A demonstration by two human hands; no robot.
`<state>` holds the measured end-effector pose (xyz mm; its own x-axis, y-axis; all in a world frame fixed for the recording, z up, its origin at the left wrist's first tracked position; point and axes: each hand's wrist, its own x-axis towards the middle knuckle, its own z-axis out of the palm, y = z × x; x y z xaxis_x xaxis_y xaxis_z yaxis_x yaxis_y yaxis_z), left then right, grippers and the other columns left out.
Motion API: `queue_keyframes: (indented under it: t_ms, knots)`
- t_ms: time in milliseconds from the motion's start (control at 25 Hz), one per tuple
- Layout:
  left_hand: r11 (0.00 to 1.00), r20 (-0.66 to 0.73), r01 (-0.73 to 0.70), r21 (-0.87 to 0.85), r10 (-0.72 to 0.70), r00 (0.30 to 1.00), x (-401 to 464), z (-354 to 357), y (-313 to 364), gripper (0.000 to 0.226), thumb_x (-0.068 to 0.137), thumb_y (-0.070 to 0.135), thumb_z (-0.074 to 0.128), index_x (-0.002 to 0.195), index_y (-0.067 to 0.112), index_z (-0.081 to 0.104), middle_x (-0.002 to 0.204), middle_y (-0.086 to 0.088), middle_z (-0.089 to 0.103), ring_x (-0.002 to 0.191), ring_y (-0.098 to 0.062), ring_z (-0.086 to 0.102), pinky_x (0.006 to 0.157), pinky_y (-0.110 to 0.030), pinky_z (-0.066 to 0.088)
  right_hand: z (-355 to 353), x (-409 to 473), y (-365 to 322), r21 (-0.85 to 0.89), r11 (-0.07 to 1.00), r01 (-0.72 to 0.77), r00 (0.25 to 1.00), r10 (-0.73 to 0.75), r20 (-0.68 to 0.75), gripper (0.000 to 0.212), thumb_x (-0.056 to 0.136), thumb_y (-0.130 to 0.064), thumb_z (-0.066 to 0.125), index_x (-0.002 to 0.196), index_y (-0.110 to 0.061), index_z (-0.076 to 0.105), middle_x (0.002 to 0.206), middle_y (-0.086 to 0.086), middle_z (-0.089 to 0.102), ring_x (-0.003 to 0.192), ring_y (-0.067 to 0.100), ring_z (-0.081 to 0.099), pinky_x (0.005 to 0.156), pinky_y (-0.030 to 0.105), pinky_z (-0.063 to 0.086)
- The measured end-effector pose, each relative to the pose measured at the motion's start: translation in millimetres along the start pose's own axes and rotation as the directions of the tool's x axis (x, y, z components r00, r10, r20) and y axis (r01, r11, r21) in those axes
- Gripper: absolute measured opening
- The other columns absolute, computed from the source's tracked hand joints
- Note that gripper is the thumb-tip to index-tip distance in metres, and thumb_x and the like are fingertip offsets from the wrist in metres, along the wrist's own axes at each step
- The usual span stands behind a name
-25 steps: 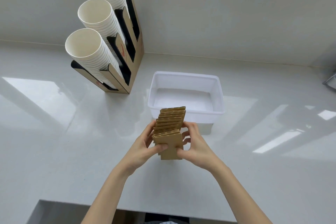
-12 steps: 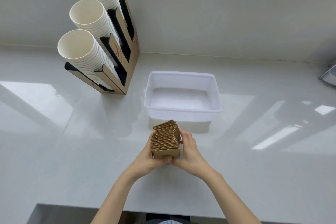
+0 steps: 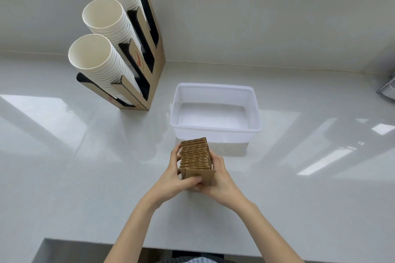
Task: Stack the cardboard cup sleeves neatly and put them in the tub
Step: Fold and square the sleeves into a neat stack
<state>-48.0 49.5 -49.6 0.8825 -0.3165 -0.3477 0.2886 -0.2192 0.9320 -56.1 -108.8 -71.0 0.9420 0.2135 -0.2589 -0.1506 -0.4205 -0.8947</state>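
A tight stack of several brown cardboard cup sleeves (image 3: 195, 156) stands on edge, held low over the white counter just in front of the tub. My left hand (image 3: 178, 179) grips its left side and near face, thumb across the front sleeve. Against the right side presses my right hand (image 3: 220, 179), fingers curled under the stack. The white plastic tub (image 3: 215, 129) sits right behind the stack, with nothing inside it.
A cardboard cup dispenser (image 3: 147, 66) with three rows of white paper cups (image 3: 92, 53) stands at the back left. A metal object (image 3: 388, 89) shows at the right edge. The counter's front edge (image 3: 149, 245) runs below my forearms.
The stack has come down from in front of the tub's rim toward the counter, and its sleeves are now pressed closer and more even. Both hands kept hold of it.
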Motion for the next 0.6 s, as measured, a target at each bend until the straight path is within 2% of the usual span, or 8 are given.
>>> queue_keyframes:
  t_ms: [80,160,320,440,520,600]
  knots:
    - [1.0,-0.009,0.002,0.014,-0.002,1.0,0,-5,2,0.097,0.052,0.039,0.072,0.129,0.048,0.014,0.131,0.015,0.041,0.11,-0.005,0.054,0.081,-0.022,0.049,0,1,-3,-0.033,0.999,0.012,1.0,-0.011,0.025,0.089,0.07,-0.015,0.073,0.139,-0.026,0.018,0.132,0.0,0.032,0.125,0.02,0.044,0.106,0.038,0.041]
    - [0.999,-0.02,0.016,0.031,-0.016,1.0,0,-8,2,0.093,0.049,0.041,0.073,0.124,0.043,0.017,0.129,0.013,0.041,0.11,-0.008,0.052,0.079,-0.021,0.047,-1,2,-4,-0.118,0.992,0.035,0.999,-0.034,0.013,0.089,0.068,-0.018,0.072,0.139,-0.025,0.019,0.134,0.002,0.034,0.124,0.023,0.044,0.105,0.041,0.04]
    - [0.999,-0.046,0.019,0.028,-0.017,0.999,2,-7,1,0.091,0.045,0.04,0.072,0.118,0.035,0.02,0.12,0.017,0.044,0.108,-0.006,0.051,0.076,-0.018,0.046,-14,3,-9,-0.378,0.92,0.106,0.994,-0.107,0.018,0.087,0.068,-0.022,0.071,0.139,-0.024,0.021,0.13,0.004,0.038,0.122,0.024,0.04,0.105,0.039,0.033]
    - [0.999,-0.062,0.003,0.035,-0.001,0.998,7,-5,0,0.085,0.049,0.027,0.076,0.117,0.029,0.026,0.112,0.018,0.045,0.105,0.004,0.049,0.074,-0.013,0.05,-29,5,-13,-0.532,0.837,0.126,0.991,-0.129,0.032,0.088,0.069,-0.026,0.069,0.14,-0.027,0.018,0.129,0.003,0.037,0.122,0.023,0.038,0.103,0.034,0.026]
    - [0.997,-0.057,-0.004,0.071,0.008,0.998,9,-5,-4,0.083,0.049,0.028,0.077,0.113,0.037,0.026,0.111,0.018,0.045,0.107,0.004,0.047,0.081,-0.01,0.046,-33,5,-17,-0.594,0.795,0.122,0.992,-0.114,0.051,0.088,0.07,-0.027,0.067,0.141,-0.029,0.016,0.129,0.003,0.036,0.122,0.022,0.036,0.104,0.034,0.021]
    - [0.994,-0.056,0.0,0.111,0.007,0.998,9,-8,-9,0.084,0.045,0.038,0.075,0.111,0.044,0.023,0.115,0.015,0.045,0.115,-0.006,0.044,0.096,-0.021,0.04,-32,6,-21,-0.641,0.757,0.13,0.991,-0.108,0.073,0.087,0.071,-0.026,0.066,0.141,-0.03,0.016,0.131,0.003,0.034,0.122,0.021,0.034,0.106,0.035,0.019]
